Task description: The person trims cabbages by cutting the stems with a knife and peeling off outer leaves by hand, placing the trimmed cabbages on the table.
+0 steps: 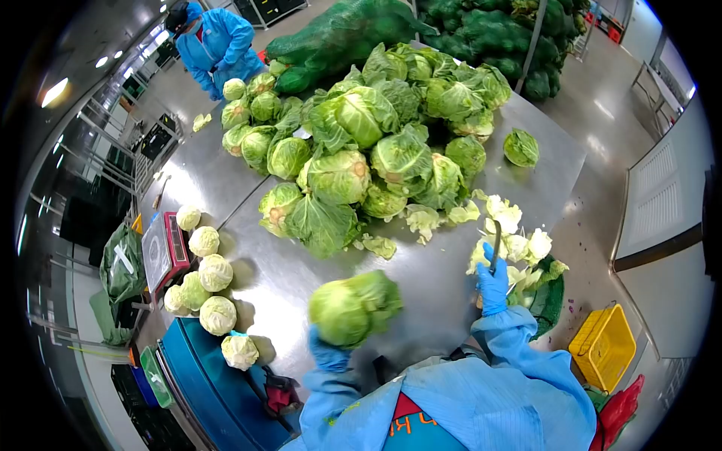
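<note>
My left hand (329, 352), in a blue glove, grips a green cabbage (355, 307) from below, over the near part of the steel table; motion blurs the cabbage slightly. My right hand (492, 286), also gloved, is closed around a knife (496, 244) whose narrow blade points away from me. Around the knife lie pale torn cabbage leaves (538, 244) at the table's right edge. Beyond both hands rises a heap of whole cabbages (361, 116). On the left, several trimmed pale cabbages (216, 272) stand in a row.
A red-edged scale (165, 252) sits left of the row. Green mesh sacks (338, 37) lie behind the heap. A co-worker in blue (218, 45) stands at the far left. On the floor at right is a yellow crate (604, 347); a blue bin (218, 383) stands near left.
</note>
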`<action>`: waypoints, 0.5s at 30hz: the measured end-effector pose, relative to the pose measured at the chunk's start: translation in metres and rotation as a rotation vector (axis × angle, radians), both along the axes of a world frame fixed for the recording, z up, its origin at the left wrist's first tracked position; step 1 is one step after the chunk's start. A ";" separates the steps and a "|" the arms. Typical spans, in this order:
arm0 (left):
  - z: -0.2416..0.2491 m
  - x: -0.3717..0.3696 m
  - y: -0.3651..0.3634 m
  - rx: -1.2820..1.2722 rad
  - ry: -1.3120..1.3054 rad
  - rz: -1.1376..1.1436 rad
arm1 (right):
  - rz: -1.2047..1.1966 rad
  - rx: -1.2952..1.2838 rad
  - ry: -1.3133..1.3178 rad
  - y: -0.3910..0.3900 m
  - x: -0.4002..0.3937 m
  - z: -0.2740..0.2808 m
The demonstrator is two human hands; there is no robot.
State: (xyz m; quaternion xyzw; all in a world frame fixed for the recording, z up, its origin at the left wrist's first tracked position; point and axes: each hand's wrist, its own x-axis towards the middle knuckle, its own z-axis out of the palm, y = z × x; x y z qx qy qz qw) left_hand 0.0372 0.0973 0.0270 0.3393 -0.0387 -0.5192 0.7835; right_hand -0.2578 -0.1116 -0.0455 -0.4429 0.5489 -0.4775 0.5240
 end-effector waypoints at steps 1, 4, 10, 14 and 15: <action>-0.006 -0.018 -0.004 0.011 0.078 -0.055 | 0.054 -0.077 0.084 -0.003 -0.002 -0.004; -0.006 -0.040 -0.042 0.284 -0.494 -0.142 | 0.223 -0.290 0.390 -0.017 -0.017 0.014; 0.019 -0.021 -0.083 0.487 -1.344 -0.690 | 0.147 -0.393 0.526 -0.052 -0.063 0.055; 0.063 -0.052 -0.114 0.660 -2.110 -0.598 | 0.037 -0.421 0.549 -0.104 -0.094 0.017; 0.056 -0.068 -0.128 0.510 -2.096 -0.669 | 0.011 -0.494 0.571 -0.121 -0.099 -0.008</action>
